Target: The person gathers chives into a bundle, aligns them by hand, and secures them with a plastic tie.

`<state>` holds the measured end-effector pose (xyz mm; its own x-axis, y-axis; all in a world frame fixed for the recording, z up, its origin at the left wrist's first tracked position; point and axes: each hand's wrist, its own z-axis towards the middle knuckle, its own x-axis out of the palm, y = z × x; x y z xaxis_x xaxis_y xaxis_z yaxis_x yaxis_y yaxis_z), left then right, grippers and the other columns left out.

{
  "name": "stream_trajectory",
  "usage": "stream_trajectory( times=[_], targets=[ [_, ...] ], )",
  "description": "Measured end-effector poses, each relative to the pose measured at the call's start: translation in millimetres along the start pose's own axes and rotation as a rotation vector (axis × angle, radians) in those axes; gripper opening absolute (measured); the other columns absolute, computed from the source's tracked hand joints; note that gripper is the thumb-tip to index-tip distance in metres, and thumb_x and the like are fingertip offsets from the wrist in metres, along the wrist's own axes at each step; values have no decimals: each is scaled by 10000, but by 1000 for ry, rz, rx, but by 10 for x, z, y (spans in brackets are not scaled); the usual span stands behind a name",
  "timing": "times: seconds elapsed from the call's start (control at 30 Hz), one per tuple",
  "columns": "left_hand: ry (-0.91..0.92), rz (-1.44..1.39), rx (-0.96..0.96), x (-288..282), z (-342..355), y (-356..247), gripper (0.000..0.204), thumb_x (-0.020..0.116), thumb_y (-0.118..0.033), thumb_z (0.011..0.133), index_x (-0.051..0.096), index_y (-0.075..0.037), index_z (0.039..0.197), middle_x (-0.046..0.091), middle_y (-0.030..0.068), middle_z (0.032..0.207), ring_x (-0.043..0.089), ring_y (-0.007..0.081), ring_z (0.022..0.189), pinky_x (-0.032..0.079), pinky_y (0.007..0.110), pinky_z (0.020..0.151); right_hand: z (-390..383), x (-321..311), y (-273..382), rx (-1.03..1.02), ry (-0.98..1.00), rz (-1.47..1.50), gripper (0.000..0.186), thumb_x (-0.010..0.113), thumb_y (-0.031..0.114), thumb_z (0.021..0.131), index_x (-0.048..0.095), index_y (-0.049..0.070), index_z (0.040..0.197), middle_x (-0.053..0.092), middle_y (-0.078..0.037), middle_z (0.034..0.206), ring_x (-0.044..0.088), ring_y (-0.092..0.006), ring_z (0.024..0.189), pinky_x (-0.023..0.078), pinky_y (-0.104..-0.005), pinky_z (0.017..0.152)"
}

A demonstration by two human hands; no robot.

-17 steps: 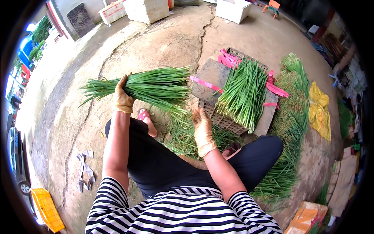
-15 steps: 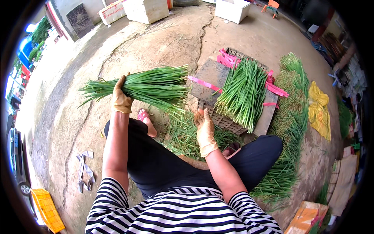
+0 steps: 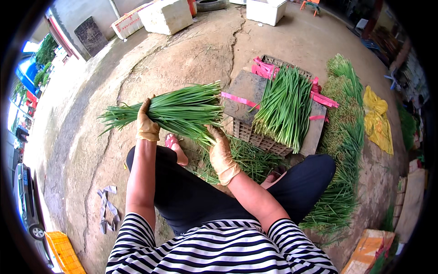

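My left hand (image 3: pixel 147 122), in a tan glove, is closed around a thick bunch of green chives (image 3: pixel 182 107) near its leafy tips. The bunch lies level above the ground, its pale cut ends to the right. My right hand (image 3: pixel 222 153), gloved the same way, is closed against the lower stems at the cut end; some of its fingertips are hidden. To the right, another bunch of chives (image 3: pixel 283 109) rests across a dark board (image 3: pixel 246 93) on an upturned plastic crate (image 3: pixel 255 136). Pink ribbon strips (image 3: pixel 240 99) lie on the board, partly under that bunch.
A long heap of chives (image 3: pixel 342 137) lies right of the crate, beside a yellow plastic bag (image 3: pixel 378 119). Loose trimmings (image 3: pixel 248 160) are strewn between my legs. White foam boxes (image 3: pixel 166 16) stand far off. Grey strips (image 3: pixel 107 208) and a yellow crate (image 3: pixel 64 251) are at left.
My right hand has moved left and up from beside the crate, from open to closed against the bunch's cut ends. The left hand and its bunch have shifted slightly right.
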<state>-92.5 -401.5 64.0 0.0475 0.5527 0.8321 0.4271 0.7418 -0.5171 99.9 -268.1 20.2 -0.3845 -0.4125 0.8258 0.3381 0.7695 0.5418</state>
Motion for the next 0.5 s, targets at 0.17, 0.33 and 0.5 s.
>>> stream_trajectory(
  times=[0.17,0.33,0.5],
  targets=[
    [2,-26,-13,-13,-11,-46,261,519,-172,838,567,19,1010,598,134,933,572,272,851,470,408,790,-14,-160,168,64,97,121,204,619,242,781,580,72,887,593,-56,950,525,-179,935,406,-341,842],
    [24,-57,-11,-78,-17,-204,256,496,-175,852,563,0,1027,596,144,962,571,293,873,464,438,804,-75,-397,491,1,86,254,183,664,271,754,594,116,823,598,-3,932,521,-124,936,407,-288,808],
    [3,-67,1,-62,-48,-213,250,514,-167,840,565,3,1016,598,124,952,570,280,874,468,428,806,-52,-295,644,-152,-61,-464,425,532,503,798,606,87,841,618,-39,950,539,-162,956,393,-366,867]
  ],
)
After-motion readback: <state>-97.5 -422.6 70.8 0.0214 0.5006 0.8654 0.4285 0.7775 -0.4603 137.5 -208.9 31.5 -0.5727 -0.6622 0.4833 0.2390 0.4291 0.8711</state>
